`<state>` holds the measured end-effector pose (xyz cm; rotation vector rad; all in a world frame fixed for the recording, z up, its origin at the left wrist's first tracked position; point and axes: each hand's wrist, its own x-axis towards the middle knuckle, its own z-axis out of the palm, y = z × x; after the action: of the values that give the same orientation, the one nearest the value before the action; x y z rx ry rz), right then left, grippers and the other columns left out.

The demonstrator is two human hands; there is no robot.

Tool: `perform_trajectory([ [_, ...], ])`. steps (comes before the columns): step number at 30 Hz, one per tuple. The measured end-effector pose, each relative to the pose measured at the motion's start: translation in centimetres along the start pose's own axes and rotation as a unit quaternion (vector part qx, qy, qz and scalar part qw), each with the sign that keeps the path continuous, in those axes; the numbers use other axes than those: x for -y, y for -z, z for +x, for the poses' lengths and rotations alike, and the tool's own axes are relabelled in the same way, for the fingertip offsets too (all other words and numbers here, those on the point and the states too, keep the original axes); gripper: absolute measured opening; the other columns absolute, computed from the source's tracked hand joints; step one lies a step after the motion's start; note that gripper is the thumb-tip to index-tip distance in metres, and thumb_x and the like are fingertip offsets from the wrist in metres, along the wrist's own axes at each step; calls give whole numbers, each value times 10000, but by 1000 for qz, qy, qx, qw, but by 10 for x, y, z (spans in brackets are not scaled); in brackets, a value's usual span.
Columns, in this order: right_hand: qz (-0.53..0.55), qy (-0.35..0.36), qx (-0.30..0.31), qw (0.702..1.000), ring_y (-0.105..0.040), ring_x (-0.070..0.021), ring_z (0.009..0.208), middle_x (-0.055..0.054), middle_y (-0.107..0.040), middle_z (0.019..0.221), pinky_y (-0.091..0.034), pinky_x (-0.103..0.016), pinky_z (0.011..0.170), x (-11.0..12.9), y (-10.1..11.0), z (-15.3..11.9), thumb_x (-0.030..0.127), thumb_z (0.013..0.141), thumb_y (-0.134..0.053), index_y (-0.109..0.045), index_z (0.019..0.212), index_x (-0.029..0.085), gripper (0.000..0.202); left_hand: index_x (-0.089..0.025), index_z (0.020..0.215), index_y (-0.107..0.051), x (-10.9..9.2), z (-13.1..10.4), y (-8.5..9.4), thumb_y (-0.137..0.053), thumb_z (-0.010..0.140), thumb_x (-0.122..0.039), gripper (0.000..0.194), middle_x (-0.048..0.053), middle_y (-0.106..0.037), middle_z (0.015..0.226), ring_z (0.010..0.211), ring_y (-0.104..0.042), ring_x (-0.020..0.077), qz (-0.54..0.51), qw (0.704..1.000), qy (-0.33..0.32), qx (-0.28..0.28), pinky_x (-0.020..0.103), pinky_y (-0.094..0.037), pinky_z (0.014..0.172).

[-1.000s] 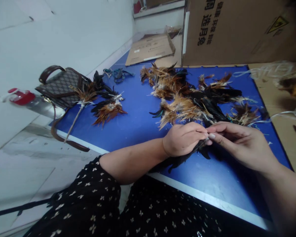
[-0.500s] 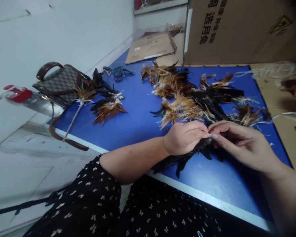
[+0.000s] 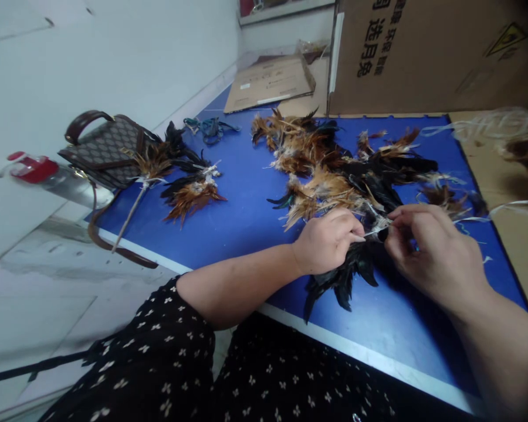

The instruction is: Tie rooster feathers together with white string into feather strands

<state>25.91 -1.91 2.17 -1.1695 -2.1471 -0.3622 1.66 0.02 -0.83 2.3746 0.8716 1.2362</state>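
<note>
My left hand [image 3: 330, 240] is closed in a pinch on a thin white string [image 3: 372, 233], which runs taut to the right. Close by on the right, the fingertips of my right hand [image 3: 435, 252] are pinched at the string's other side, beside a whitish tangle of quill ends. Under and between both hands lies a bundle of black feathers [image 3: 343, 287], its tips fanned toward the table's front edge. Beyond my hands is a spread of brown and tan feather bunches [image 3: 321, 187] with black feathers [image 3: 378, 181] among them.
A blue table [image 3: 246, 234] carries everything. At left are a small feather bunch [image 3: 193, 199], a feather-topped stick [image 3: 132, 217], a handbag [image 3: 110, 146] and a red-capped bottle [image 3: 48, 176]. Cardboard boxes [image 3: 422, 64] stand behind, with white string [image 3: 501, 126] at right.
My hands have moved apart, and the white string now shows stretched between them. My right hand has turned over. The black feathers have shifted, their tips now fanning closer below my left hand.
</note>
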Motion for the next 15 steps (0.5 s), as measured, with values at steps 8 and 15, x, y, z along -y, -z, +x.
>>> perform_trajectory([
  [8, -179, 102, 46, 978, -640, -214, 784, -138, -774, 1028, -447, -365, 678, 3, -3, 4, 219, 1069, -574, -639, 942, 189, 146, -194, 982, -670, -3, -1, 0, -566, 1088, -212, 149, 80, -753, 1000, 1013, -736, 213, -32, 998, 10, 58, 378, -614, 942],
  [15, -170, 92, 11, 981, -693, -240, 876, -125, -789, 993, -487, -383, 762, 1, -3, 5, 186, 1042, -606, -634, 947, 211, 102, -191, 949, -669, -5, 1, -9, -724, 1016, -261, 112, 61, -731, 973, 947, -697, 178, -201, 971, 128, -6, 371, -610, 922],
])
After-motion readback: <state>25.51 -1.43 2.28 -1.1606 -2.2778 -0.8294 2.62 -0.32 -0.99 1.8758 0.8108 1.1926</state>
